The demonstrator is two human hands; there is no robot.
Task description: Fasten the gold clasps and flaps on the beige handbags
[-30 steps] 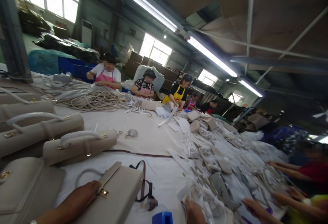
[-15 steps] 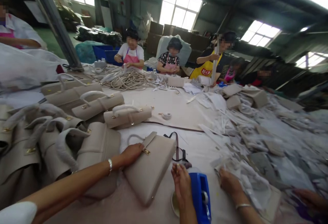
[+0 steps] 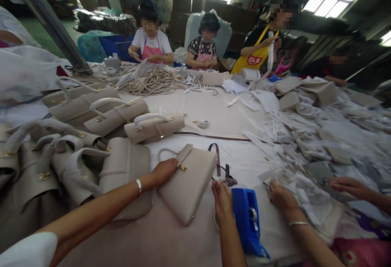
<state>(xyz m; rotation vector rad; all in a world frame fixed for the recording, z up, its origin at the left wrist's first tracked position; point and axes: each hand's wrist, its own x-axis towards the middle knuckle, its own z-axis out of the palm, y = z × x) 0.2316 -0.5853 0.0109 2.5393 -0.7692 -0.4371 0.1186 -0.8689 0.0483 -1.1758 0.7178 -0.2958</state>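
Observation:
My left hand (image 3: pixel 166 171) is closed on the top edge of a beige handbag (image 3: pixel 189 181), beside its gold clasp. The bag leans with its flap upward and its handle behind my fingers. My right hand (image 3: pixel 223 198) is to the right of the bag, apart from it, with fingers curled together; anything pinched in them is too small to name. Just right of that hand stands a blue tape dispenser (image 3: pixel 246 218). Dark straps (image 3: pixel 218 161) lie behind my right hand. A round object under my right wrist is mostly hidden.
Several beige handbags (image 3: pixel 125 165) with wrapped handles crowd the left. A co-worker's hands (image 3: pixel 285 197) handle wrapped material at the right, close to the dispenser. Cord coils (image 3: pixel 152 80), a small roll (image 3: pixel 202 124) and a heap of wrapping and beige pieces (image 3: pixel 305 136) lie beyond. Other people work across the table.
The view has tilted down, so everything sits higher in it. The co-worker's far hand at the right has reached forward into clearer view. My left hand keeps its hold on the handbag.

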